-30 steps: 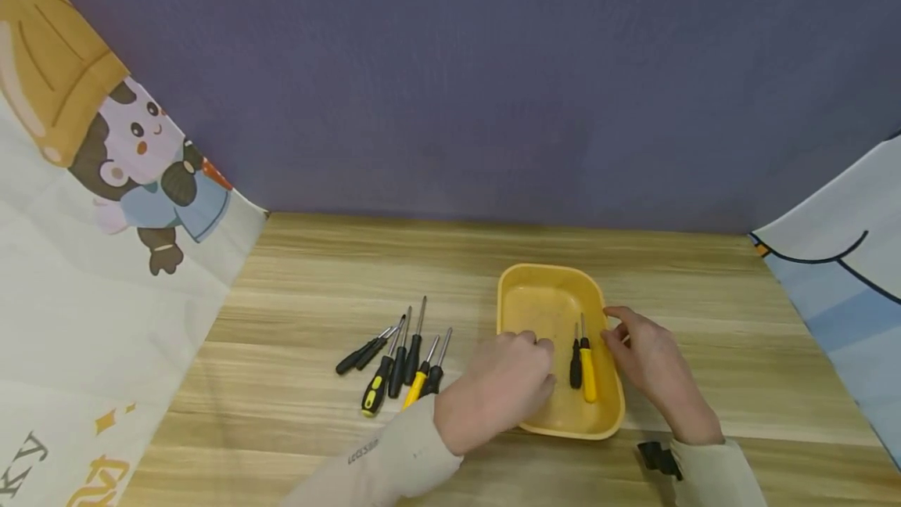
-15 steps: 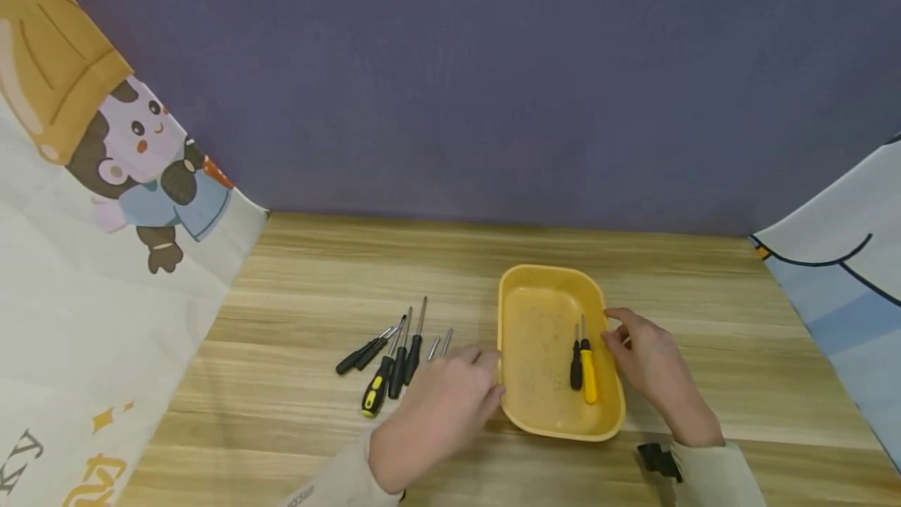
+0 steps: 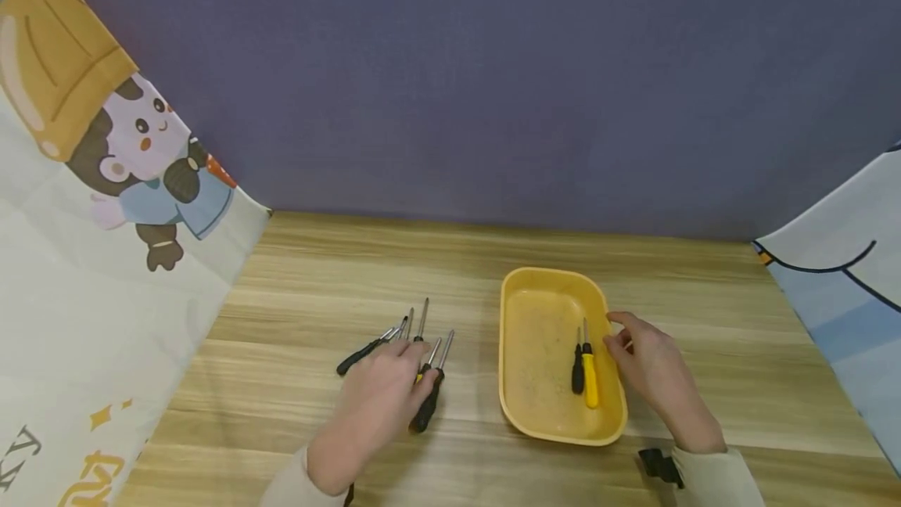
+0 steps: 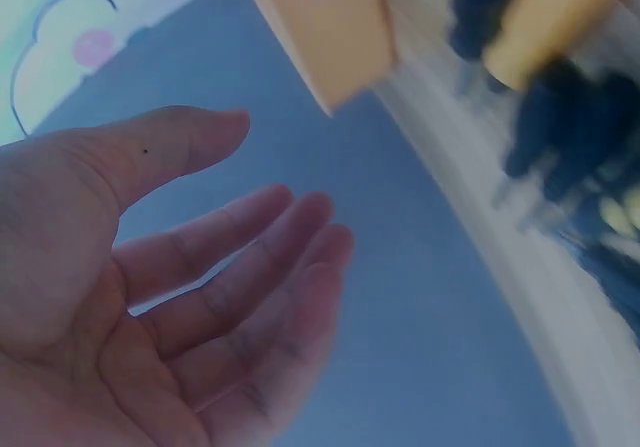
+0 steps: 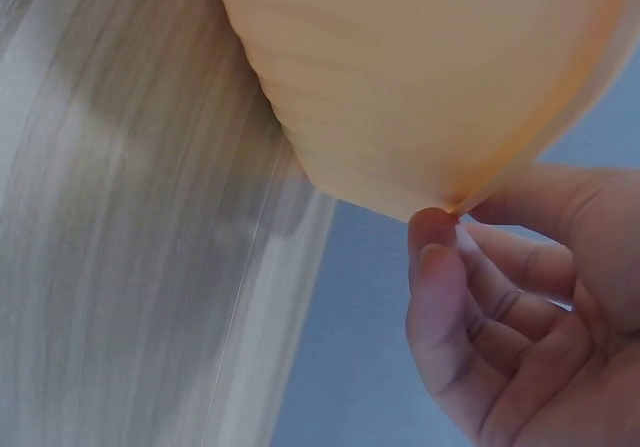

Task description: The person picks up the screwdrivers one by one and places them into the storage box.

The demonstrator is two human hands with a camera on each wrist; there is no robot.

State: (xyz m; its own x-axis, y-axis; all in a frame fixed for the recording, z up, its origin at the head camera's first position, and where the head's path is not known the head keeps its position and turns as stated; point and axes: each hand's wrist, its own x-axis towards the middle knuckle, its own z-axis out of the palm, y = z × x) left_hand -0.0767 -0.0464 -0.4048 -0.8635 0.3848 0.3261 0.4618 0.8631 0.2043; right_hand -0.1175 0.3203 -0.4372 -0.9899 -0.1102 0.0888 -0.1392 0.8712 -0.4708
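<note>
My left hand (image 3: 390, 386) hovers palm down over a loose row of black and yellow screwdrivers (image 3: 422, 335) on the wooden table (image 3: 317, 280). In the left wrist view the left hand (image 4: 200, 297) shows an empty palm with relaxed fingers, and the screwdrivers (image 4: 560, 117) are a blur beside it. A black screwdriver (image 3: 428, 405) lies by its fingertips. My right hand (image 3: 647, 366) holds the right rim of a yellow tray (image 3: 542, 311). The right wrist view shows the right hand (image 5: 500, 317) with thumb and a fingertip on the tray (image 5: 420, 67) edge. A black screwdriver (image 3: 577, 368) and a yellow screwdriver (image 3: 590, 382) lie in the tray.
A cartoon-printed cloth (image 3: 105, 217) walls the left side and a pale blue cloth (image 3: 845, 296) the right. A purple backdrop (image 3: 493, 84) closes the far edge. Bare table runs behind the tray and the screwdrivers.
My left hand has left the tray and moved left to the screwdrivers on the table. The right hand has stayed on the tray rim.
</note>
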